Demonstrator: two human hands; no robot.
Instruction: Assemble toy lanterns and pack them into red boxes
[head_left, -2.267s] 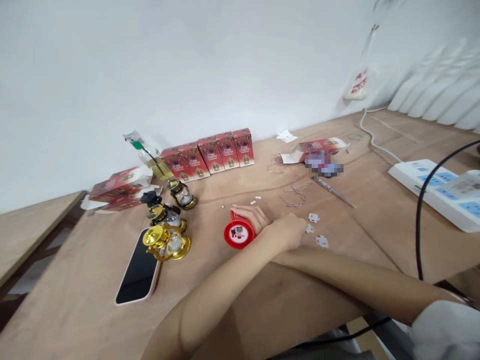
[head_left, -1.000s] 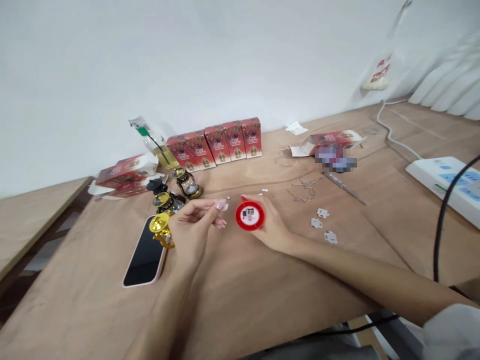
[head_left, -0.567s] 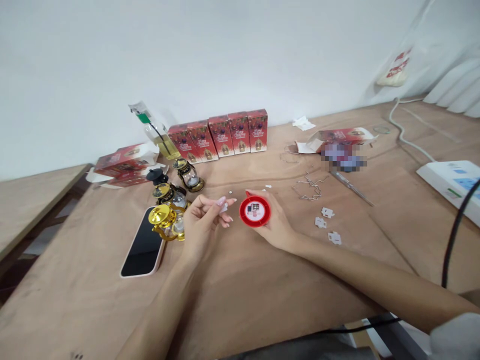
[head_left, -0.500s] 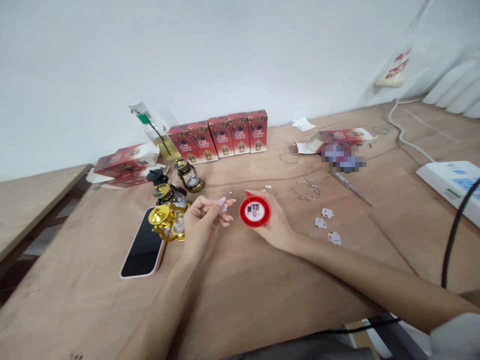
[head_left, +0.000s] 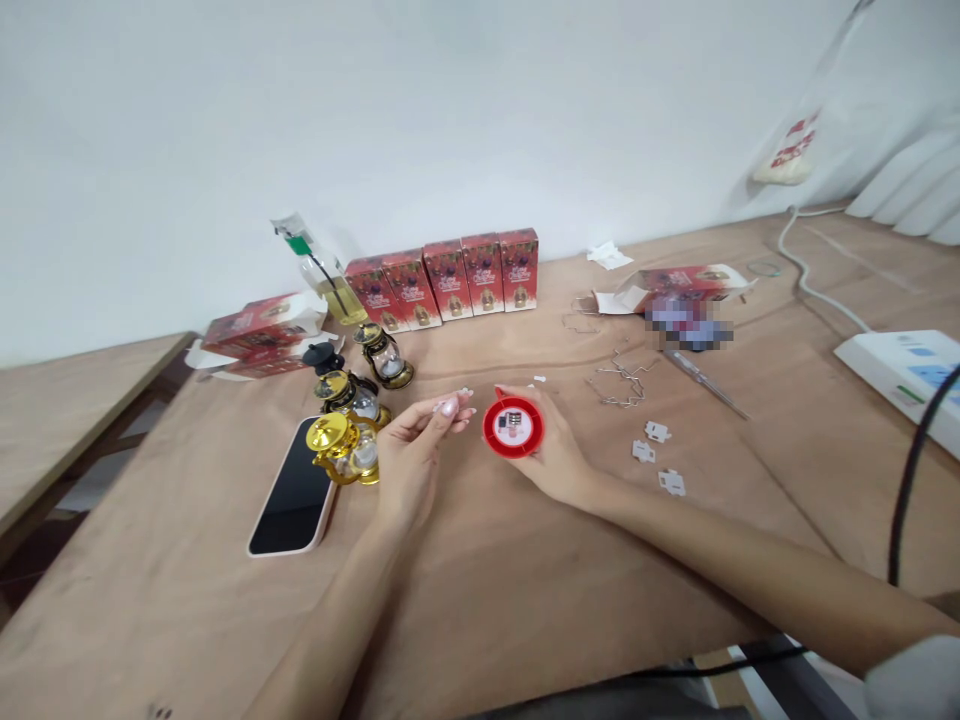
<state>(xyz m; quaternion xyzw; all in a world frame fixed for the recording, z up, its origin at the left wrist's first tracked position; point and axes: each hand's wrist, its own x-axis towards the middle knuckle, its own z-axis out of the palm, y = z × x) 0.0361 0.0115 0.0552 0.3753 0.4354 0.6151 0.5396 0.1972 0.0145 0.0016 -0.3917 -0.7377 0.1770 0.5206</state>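
Observation:
My right hand [head_left: 551, 450] grips a small red round lantern base [head_left: 513, 427], its underside turned toward me with a white panel and tiny parts showing. My left hand [head_left: 420, 450] is raised just left of it, thumb and fingers pinched on a tiny white piece [head_left: 452, 404]. A gold toy lantern [head_left: 343, 448] lies beside my left hand, partly on a phone [head_left: 295, 487] with a dark screen. Several small white plastic pieces [head_left: 658, 455] lie to the right of my right wrist.
More toy lanterns [head_left: 383, 353] stand behind the gold one. A row of red boxes [head_left: 452, 276] lines the wall, with an oil bottle [head_left: 322, 274] to the left. Bent wire handles [head_left: 621, 382], a screwdriver [head_left: 703, 382], an opened box [head_left: 667, 284] and a white power strip [head_left: 904, 372] lie to the right.
My left arm, earlier crossed over to the white pieces on the right, has come back left and now pinches a tiny piece. My right hand has tilted the red base up.

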